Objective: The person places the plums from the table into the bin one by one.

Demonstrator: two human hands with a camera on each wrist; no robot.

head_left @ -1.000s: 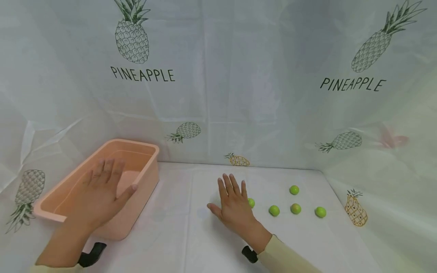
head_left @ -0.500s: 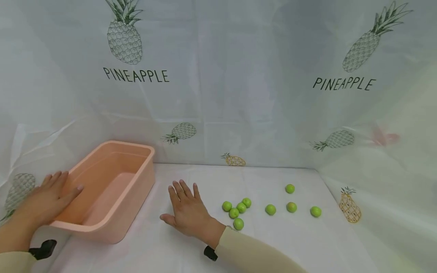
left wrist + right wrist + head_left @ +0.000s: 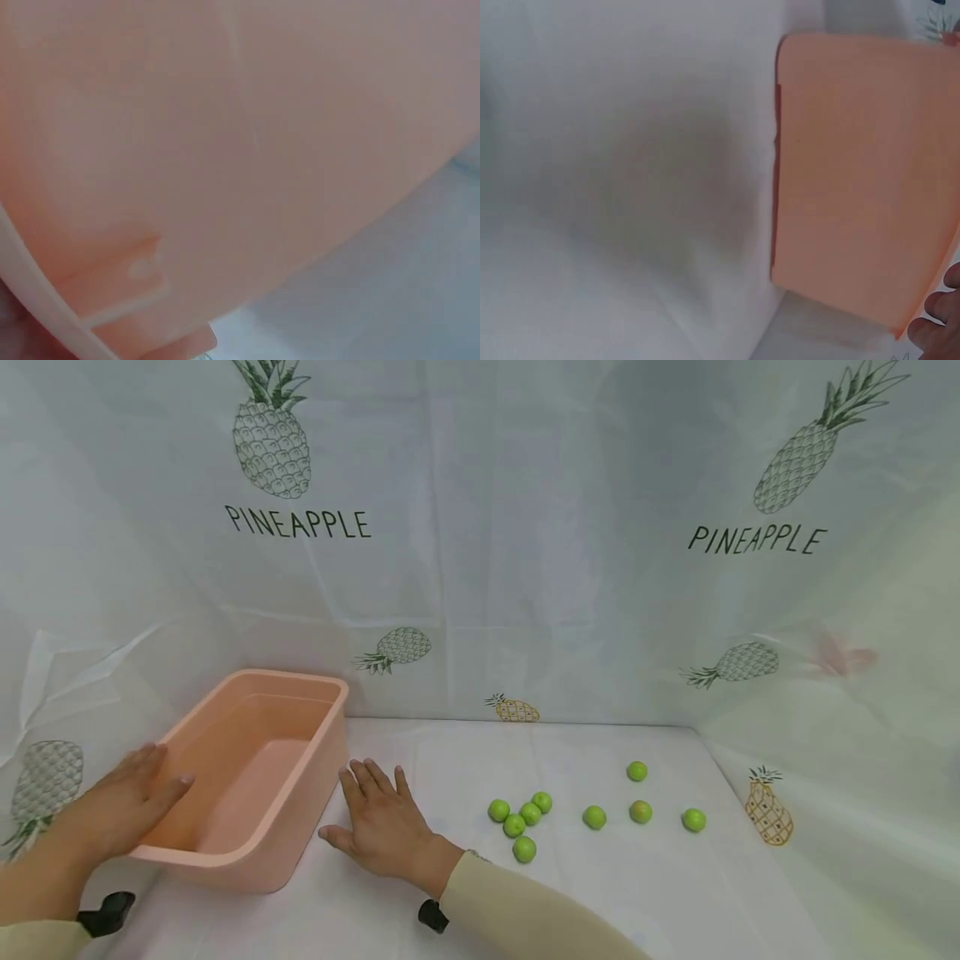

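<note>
Since half a second ago the right hand [image 3: 386,822] has slid toward 9 o'clock, right up to the tub [image 3: 262,777], while the left hand [image 3: 123,806] and the tub have shifted slightly toward 3 o'clock. Taking the middle of the head view as the hub, the tub stands upright at 8 o'clock on the white table cover [image 3: 427,752]. At its far left side lies the left hand, fingers nearly straight and side by side, thumb spread over the inside. At 7 o'clock the right hand is spread, fingers extended by the outer wall; I cannot tell whether the fingertips touch it.

Uneven pushing could twist the tub or ruck up the cover, I judge, since the hands are at opposite sides; lifting with only one side secured might tip it. A backward swing of the right sleeve [image 3: 540,902] could roll the nearest of five green fruits [image 3: 513,825], clustered just past it at about 6 o'clock.

Four other fruits [image 3: 641,812] lie scattered between 4 and 5 o'clock, well apart from the tub. Standing in the way behind it, toward 9 and 10 o'clock, is the hanging pineapple sheet [image 3: 525,527], leaving little room to shift the tub that way.
</note>
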